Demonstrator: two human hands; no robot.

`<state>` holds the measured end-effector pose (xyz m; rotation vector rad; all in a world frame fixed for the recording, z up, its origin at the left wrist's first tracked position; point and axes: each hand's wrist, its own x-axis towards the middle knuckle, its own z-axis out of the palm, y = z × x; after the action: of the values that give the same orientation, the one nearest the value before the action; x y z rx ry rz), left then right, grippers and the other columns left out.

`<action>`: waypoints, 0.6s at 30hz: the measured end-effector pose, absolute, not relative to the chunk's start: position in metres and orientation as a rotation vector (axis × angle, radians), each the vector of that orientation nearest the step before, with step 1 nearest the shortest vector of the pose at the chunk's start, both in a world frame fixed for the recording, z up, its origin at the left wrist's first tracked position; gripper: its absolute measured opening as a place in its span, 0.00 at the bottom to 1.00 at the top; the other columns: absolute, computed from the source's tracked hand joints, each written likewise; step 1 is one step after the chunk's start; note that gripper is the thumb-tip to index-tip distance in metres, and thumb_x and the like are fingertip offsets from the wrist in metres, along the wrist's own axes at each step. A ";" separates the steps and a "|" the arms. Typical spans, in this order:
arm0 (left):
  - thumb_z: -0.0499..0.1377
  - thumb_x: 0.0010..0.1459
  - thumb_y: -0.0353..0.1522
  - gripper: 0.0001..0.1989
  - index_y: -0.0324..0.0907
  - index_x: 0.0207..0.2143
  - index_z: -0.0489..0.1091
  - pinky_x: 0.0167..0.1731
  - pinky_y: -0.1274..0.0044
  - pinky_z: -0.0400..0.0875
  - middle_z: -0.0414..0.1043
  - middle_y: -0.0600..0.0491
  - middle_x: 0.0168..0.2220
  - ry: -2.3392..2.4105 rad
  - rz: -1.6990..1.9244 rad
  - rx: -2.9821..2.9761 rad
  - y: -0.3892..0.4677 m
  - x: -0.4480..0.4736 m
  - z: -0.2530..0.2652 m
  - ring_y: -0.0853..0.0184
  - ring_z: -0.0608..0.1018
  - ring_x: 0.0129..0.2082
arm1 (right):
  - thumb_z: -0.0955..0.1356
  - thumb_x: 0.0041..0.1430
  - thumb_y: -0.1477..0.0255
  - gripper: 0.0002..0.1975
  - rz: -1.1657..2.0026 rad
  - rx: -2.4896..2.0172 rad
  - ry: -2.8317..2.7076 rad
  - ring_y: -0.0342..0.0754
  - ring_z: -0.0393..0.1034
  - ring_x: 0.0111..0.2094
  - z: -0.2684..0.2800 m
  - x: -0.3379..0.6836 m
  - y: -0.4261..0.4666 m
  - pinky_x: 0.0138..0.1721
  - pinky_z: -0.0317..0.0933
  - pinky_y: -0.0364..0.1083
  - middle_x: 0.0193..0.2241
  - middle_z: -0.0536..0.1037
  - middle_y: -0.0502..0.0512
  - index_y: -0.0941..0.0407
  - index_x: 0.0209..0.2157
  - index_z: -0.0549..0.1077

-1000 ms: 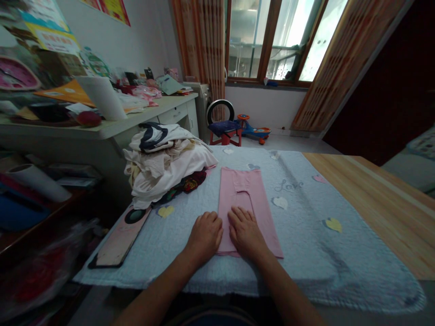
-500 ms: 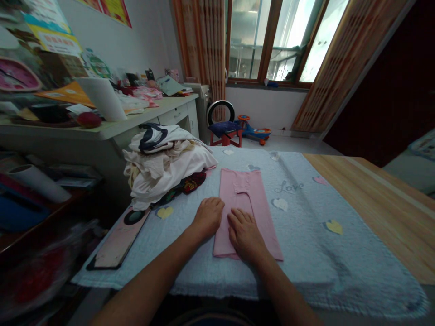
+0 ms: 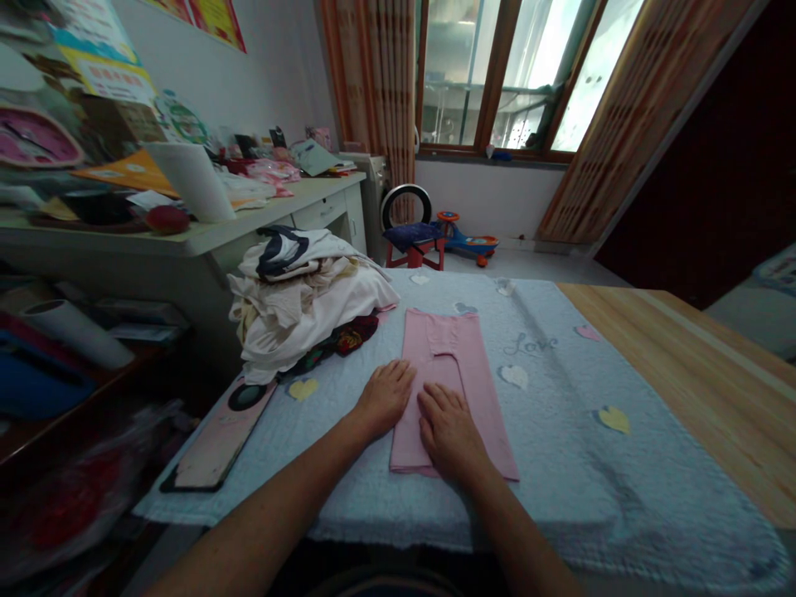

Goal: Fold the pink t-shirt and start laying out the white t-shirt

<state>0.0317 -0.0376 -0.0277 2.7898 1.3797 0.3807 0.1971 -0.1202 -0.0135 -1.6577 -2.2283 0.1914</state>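
A pink garment (image 3: 482, 398), folded into a long rectangle, lies flat on the light blue cloth (image 3: 553, 481) that covers the table. My left hand (image 3: 386, 398) rests at the garment's left edge, its fingertips on the fabric. Flat on the middle of the garment lies my right hand (image 3: 451, 427), fingers stretched out and holding nothing. A curved edge of the fold shows just beyond the right fingertips. Part of the lower garment is hidden beneath the right hand and wrist.
A heap of clothes (image 3: 311, 298) sits at the table's far left. Nearer me on that side is a flat pink board-like object (image 3: 215, 444) with a black rim. A cluttered desk (image 3: 267, 217) stands left. Behind are a red stool (image 3: 415, 255) and a ride-on toy (image 3: 469, 242).
My left hand has shifted slightly to the right, a little further onto the garment's edge. My right hand stays in about the same place, and the garment looks unmoved.
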 end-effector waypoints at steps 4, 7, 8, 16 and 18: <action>0.50 0.68 0.33 0.21 0.43 0.62 0.62 0.62 0.61 0.58 0.62 0.45 0.65 1.322 0.344 2.775 -0.053 0.020 -0.028 0.57 0.63 0.65 | 0.62 0.64 0.73 0.22 0.178 -1.651 -2.231 0.56 0.58 0.63 -0.013 0.197 -0.121 0.64 0.48 0.57 0.62 0.67 0.60 0.56 0.59 0.68; 0.50 0.67 0.36 0.23 0.44 0.64 0.60 0.64 0.61 0.54 0.58 0.47 0.67 1.260 0.312 2.746 -0.062 0.010 -0.027 0.58 0.59 0.67 | 0.62 0.65 0.73 0.21 0.171 -1.636 -2.223 0.56 0.58 0.63 -0.013 0.197 -0.121 0.64 0.48 0.57 0.62 0.67 0.59 0.56 0.59 0.68; 0.50 0.67 0.37 0.24 0.45 0.64 0.59 0.64 0.61 0.52 0.57 0.47 0.67 1.241 0.286 2.736 -0.065 0.007 -0.026 0.58 0.58 0.68 | 0.62 0.65 0.73 0.21 0.171 -1.633 -2.221 0.56 0.58 0.63 -0.013 0.197 -0.121 0.64 0.48 0.57 0.62 0.67 0.59 0.56 0.59 0.68; 0.50 0.67 0.42 0.31 0.47 0.69 0.49 0.67 0.58 0.42 0.47 0.50 0.71 1.207 0.107 2.650 -0.093 0.000 -0.013 0.57 0.50 0.70 | 0.63 0.63 0.74 0.21 0.170 -1.620 -2.216 0.56 0.58 0.62 -0.015 0.197 -0.120 0.64 0.49 0.57 0.61 0.68 0.60 0.57 0.58 0.69; 0.50 0.66 0.42 0.32 0.48 0.69 0.48 0.67 0.57 0.42 0.47 0.50 0.71 1.212 0.101 2.639 -0.099 0.001 -0.011 0.56 0.49 0.70 | 0.63 0.63 0.75 0.21 0.172 -1.611 -2.218 0.56 0.59 0.62 -0.014 0.197 -0.120 0.64 0.49 0.57 0.61 0.68 0.61 0.58 0.57 0.70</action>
<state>0.0007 -0.0995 -0.0112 2.6387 1.2118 0.1005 0.1969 -0.1196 -0.0141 -1.6107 -2.2181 0.1721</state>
